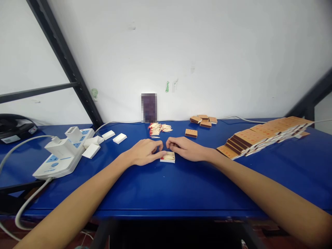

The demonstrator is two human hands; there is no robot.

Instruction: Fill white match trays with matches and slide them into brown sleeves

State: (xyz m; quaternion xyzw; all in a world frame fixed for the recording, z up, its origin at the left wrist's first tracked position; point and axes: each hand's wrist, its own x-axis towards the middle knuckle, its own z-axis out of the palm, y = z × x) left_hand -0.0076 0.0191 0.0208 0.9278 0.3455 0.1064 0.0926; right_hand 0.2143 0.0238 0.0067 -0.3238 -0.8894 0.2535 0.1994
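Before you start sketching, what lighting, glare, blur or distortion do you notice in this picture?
Head view: bright white wall, soft sheen on the blue tabletop, darkness beneath it; matches in the white tray look slightly soft; a dark rectangle is pixelated; the forearms seem stretched towards the lower corners.

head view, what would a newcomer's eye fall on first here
Probably the left hand and right hand, close together at a small white tray of matches in the middle of the vivid blue table. Next might come the long slanting row of overlapping orange-topped boxes on the right, then the loose heap of red-tipped matches just beyond the hands.
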